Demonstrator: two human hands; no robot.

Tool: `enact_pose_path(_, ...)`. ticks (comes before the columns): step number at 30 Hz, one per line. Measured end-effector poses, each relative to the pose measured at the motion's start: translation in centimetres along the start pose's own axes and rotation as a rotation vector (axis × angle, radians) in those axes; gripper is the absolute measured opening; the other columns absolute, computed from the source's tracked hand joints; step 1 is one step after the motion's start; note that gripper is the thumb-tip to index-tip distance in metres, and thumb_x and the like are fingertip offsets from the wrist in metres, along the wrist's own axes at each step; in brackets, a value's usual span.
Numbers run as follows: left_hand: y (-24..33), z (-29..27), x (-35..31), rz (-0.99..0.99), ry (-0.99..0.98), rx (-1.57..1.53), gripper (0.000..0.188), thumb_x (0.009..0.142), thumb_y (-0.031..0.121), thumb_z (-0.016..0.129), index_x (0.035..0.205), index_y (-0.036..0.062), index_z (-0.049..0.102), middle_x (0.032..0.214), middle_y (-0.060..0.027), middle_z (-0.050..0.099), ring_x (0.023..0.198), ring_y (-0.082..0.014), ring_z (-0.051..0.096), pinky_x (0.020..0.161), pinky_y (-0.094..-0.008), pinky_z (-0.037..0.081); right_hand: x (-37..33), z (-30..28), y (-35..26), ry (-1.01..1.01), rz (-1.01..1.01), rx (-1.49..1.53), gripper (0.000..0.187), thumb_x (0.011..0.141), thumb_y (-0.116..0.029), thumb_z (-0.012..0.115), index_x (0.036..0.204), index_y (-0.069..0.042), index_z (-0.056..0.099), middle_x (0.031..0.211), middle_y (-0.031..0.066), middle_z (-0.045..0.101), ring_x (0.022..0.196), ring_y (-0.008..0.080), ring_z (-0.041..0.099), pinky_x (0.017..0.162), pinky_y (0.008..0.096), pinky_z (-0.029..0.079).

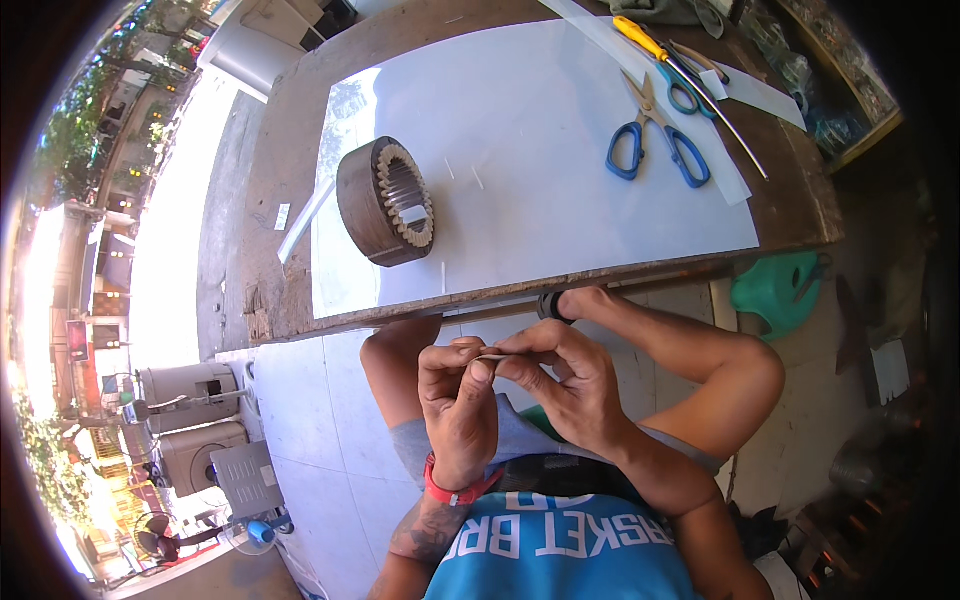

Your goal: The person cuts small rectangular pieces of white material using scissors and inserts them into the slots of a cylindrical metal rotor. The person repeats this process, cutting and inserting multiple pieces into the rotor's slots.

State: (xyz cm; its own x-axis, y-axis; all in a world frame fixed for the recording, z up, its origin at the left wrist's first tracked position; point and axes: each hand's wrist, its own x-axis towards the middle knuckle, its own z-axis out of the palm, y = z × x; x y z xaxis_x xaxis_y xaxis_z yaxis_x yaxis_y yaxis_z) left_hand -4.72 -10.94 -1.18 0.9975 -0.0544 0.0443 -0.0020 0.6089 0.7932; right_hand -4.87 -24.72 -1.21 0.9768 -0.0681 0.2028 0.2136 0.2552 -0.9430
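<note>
Above my lap, just off the table's front edge, my left hand and my right hand meet at the fingertips. Both pinch a small, thin, pale strip, mostly hidden by the fingers. On the table lies a brown motor stator core, turned on its side. Off-white slot liners ring its inner opening, and a small pale piece shows inside the bore. Thin slivers of sheet material lie to its right.
A clear, glossy sheet covers much of the wooden table. Blue-handled scissors, a second pair with teal handles and a yellow-handled screwdriver lie at the far right. A green plastic stool stands right, below the table.
</note>
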Motion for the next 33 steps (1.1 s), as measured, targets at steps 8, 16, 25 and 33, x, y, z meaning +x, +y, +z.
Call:
enact_pose_path(8,2.1,-1.1,2.8,-0.225,-0.172,0.682,0.036,0.101,0.008,0.074,0.132,-0.0001,0.058,0.104,-0.0068,0.070,0.093,-0.0117,0.069,0.080,-0.0252,0.056,2.2,-4.3,0.0,-0.079,-0.070,-0.544,0.016,0.088,-0.010,0.084,0.100,-0.006,0.075,0.090,0.0058,0.075,0.089,0.0237,0.067,0.084,0.0370,0.052)
enact_pose_path(16,2.2,-1.0,3.5,-0.146,-0.143,0.691,0.036,0.102,0.010,0.073,0.135,0.0002,0.065,0.093,-0.0031,0.070,0.089,-0.0097,0.068,0.081,-0.0251,0.057,2.1,-4.4,0.2,-0.131,-0.154,-0.517,0.047,0.082,-0.005,0.088,0.127,-0.006,0.072,0.118,0.0095,0.076,0.100,0.0242,0.074,0.087,0.0335,0.059)
enact_pose_path(25,3.1,-1.2,3.3,-0.226,-0.123,0.633,0.036,0.101,0.009,0.074,0.134,-0.0039,0.065,0.101,-0.0060,0.071,0.094,-0.0107,0.069,0.086,-0.0258,0.057,2.3,-3.6,0.3,-0.133,-0.221,-0.624,0.048,0.082,-0.004,0.088,0.128,-0.006,0.074,0.113,0.0107,0.077,0.100,0.0247,0.075,0.087,0.0350,0.059)
enact_pose_path(33,3.8,-2.1,3.4,-0.197,-0.225,0.600,0.036,0.100,0.009,0.075,0.132,-0.0043,0.066,0.112,-0.0106,0.075,0.101,-0.0124,0.071,0.087,-0.0267,0.058,2.0,-3.4,0.4,-0.101,-0.194,-0.621,0.039,0.084,-0.014,0.088,0.121,-0.014,0.076,0.108,0.0001,0.079,0.092,0.0175,0.074,0.080,0.0327,0.049)
